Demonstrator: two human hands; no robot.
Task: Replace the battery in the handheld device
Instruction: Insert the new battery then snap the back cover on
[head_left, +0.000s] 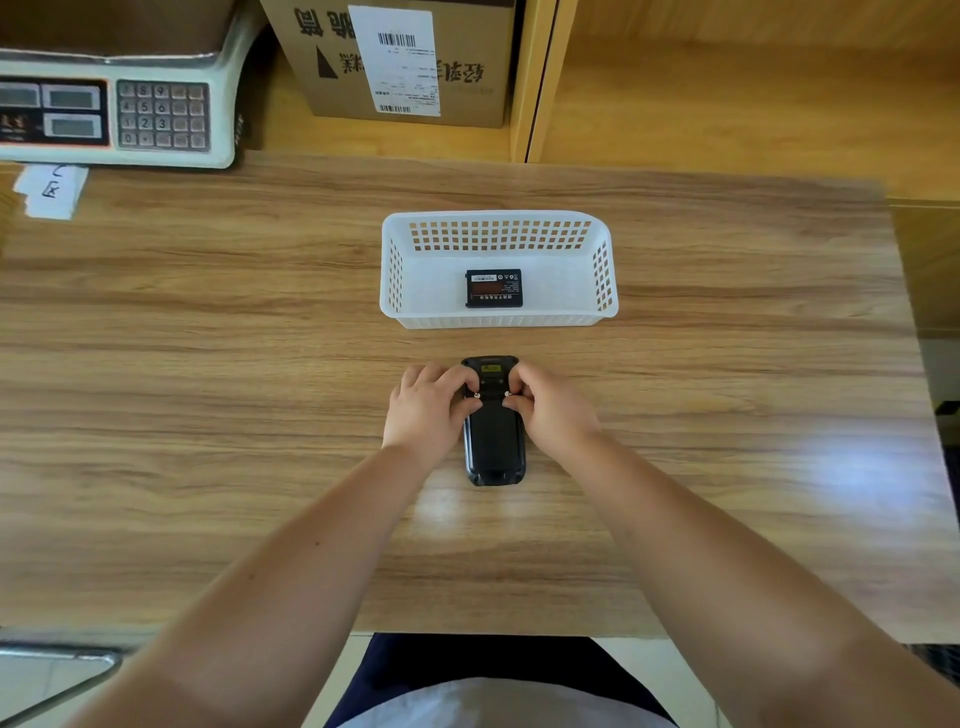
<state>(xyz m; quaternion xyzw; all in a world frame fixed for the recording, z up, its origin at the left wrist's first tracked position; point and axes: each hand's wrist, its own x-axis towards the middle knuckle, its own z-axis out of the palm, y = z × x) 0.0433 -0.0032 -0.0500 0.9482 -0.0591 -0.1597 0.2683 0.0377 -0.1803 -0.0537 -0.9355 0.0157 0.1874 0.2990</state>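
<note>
A black handheld device (493, 441) lies back side up on the wooden table, its long axis pointing away from me. My left hand (428, 408) grips its left edge and my right hand (553, 408) grips its right edge. The fingertips of both hands pinch small silver latches on the back cover. A black battery (492, 288) with a printed label lies flat inside a white plastic basket (602, 270) just beyond the device.
A weighing scale (111, 111) with a keypad stands at the far left. A cardboard box (405, 57) sits behind the table against a wooden shelf. White paper notes (52, 189) lie near the scale.
</note>
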